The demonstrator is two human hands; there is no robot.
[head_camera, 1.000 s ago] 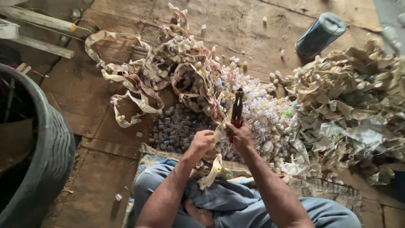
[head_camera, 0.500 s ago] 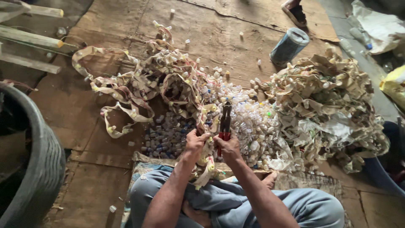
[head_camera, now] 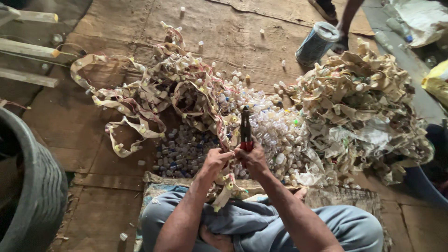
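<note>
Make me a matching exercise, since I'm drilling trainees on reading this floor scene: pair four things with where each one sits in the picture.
Things:
1. red-handled pliers
2. grey ribbed cylinder
3. dark round tub
4. heap of torn beige strips

Places:
A. far left edge, beside the person's knee
B. right of the cap pile
C. top, right of centre, on the cardboard
D. centre, in the right hand

Pairs: 1-D, 2-C, 3-A, 4-B
</note>
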